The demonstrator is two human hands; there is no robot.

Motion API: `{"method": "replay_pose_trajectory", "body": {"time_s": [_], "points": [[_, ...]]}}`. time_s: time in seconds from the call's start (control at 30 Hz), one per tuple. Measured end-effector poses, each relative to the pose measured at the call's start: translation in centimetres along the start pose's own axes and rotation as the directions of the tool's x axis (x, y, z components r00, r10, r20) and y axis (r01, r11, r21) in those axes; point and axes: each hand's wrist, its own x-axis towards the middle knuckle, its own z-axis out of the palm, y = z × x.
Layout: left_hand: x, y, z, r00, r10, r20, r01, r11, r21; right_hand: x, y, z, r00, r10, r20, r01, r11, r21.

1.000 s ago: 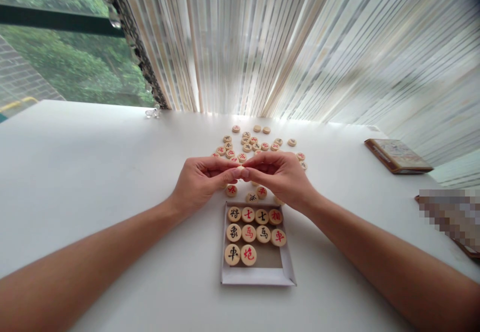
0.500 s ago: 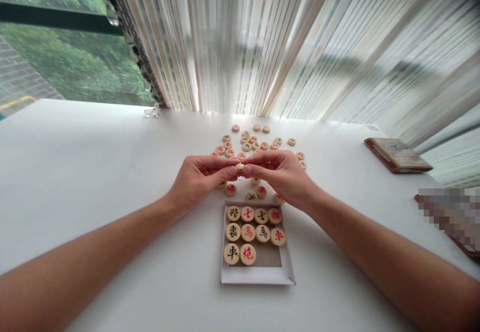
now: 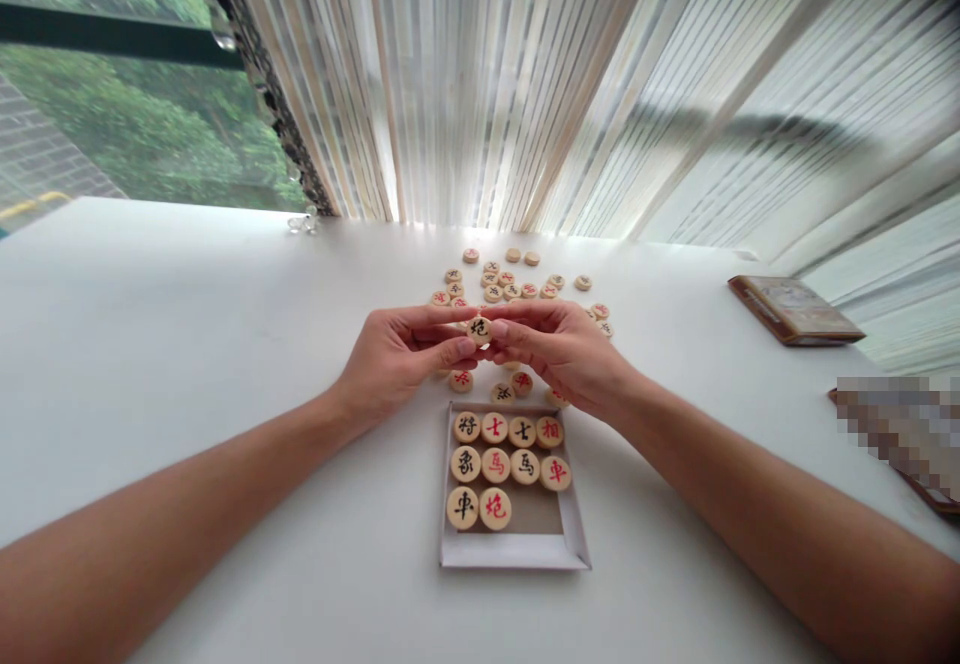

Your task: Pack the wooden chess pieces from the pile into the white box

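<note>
Between both hands I hold one round wooden Chinese chess piece, its black character facing me. My left hand pinches it from the left with thumb and fingers. From the right, my right hand is closed on the same piece. Just below the hands lies a shallow white box tray. It holds rows of chess pieces with red and black characters, such as a red-marked piece in the nearest row. Loose chess pieces are scattered behind and under the hands, some of them hidden.
A flat brown box lies at the right on the white table. Nearer, another flat item is partly blurred out. Small clear glass ornaments sit at the back left edge, by the string curtain.
The held piece has turned from edge-on to face me, so its black character now shows. Both hands stay in nearly the same place.
</note>
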Motion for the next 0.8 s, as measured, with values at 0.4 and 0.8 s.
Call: {"method": "replay_pose_trajectory", "body": {"time_s": [0.4,0.8], "points": [[-0.05,0.04,0.04,0.999,0.007,0.040,-0.008,1.000,0.028,-0.01,0.45,-0.18,0.997,-0.057,0.045,0.060,0.994,-0.087],[0.05,-0.29,0.00,0.998,0.061,-0.009,-0.061,0.998,0.034,-0.19,0.14,-0.06,0.995,-0.093,0.028,0.096,0.980,-0.174]]}}
